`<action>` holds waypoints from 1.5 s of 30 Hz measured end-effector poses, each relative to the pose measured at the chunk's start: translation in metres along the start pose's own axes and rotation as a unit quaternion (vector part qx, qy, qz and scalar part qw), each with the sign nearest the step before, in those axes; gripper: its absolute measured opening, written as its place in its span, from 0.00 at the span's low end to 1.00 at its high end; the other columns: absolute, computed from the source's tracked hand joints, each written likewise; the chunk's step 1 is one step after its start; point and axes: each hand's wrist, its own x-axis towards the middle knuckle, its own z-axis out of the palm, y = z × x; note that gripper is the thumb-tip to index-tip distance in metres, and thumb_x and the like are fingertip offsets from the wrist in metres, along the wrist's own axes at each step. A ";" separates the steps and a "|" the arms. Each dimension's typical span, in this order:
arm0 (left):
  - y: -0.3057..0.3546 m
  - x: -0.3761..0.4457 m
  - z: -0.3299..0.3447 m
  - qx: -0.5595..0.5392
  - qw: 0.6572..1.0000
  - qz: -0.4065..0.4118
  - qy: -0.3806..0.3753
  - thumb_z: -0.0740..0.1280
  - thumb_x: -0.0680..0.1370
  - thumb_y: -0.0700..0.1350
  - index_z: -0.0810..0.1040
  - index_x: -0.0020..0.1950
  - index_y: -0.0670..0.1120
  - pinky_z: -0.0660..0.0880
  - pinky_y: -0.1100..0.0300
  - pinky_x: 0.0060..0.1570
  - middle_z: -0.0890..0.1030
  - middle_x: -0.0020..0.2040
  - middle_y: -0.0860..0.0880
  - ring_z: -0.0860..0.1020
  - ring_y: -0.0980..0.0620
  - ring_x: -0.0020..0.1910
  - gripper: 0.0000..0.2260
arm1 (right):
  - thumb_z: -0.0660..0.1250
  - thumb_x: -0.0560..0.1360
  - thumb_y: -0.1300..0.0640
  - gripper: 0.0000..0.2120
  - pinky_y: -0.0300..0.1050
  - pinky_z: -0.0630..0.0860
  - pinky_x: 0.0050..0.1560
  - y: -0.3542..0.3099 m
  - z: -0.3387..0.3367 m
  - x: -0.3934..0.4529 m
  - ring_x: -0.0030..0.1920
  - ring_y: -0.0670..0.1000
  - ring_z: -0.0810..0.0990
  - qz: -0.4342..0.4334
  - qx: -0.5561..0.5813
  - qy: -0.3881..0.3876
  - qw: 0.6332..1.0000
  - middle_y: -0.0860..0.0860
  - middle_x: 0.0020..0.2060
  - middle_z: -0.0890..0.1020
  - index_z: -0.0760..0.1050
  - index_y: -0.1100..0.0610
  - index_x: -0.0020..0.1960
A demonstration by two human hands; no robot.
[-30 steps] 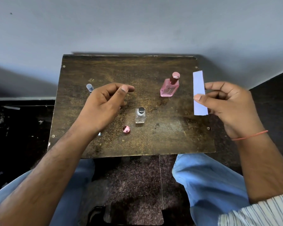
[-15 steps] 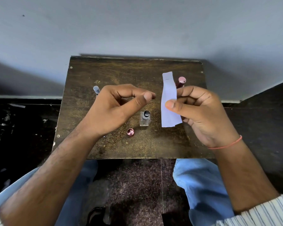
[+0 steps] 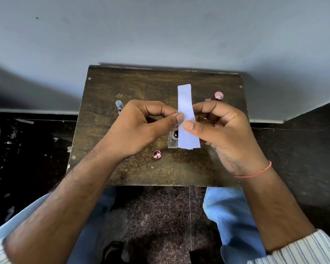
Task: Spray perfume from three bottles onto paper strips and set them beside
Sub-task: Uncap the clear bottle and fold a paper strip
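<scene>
Since a second ago the left hand (image 3: 139, 128) has crossed to meet the right hand (image 3: 223, 134), both sets of fingers now pinching the paper strips (image 3: 187, 119) above the table (image 3: 122, 86), seemingly a stack, so peel one off slowly

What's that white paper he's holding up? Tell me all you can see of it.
The white paper strip is long, narrow and thin, with a faint short mark near its top end. It may be several strips stacked, since its edges look layered. It is held upright above the dark wooden table, slightly bowed. The right hand pinches its middle between thumb and fingers; the left hand touches its left edge. Its lower end partly hides a small clear glass bottle.
</scene>
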 end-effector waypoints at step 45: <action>0.001 0.000 -0.001 -0.098 0.994 0.030 -0.041 0.76 0.77 0.36 0.88 0.59 0.40 0.84 0.60 0.58 0.91 0.55 0.49 0.89 0.51 0.57 0.10 | 0.84 0.63 0.53 0.10 0.53 0.82 0.51 -0.007 0.001 -0.002 0.46 0.52 0.88 0.037 0.101 0.002 0.994 0.45 0.41 0.89 0.90 0.47 0.43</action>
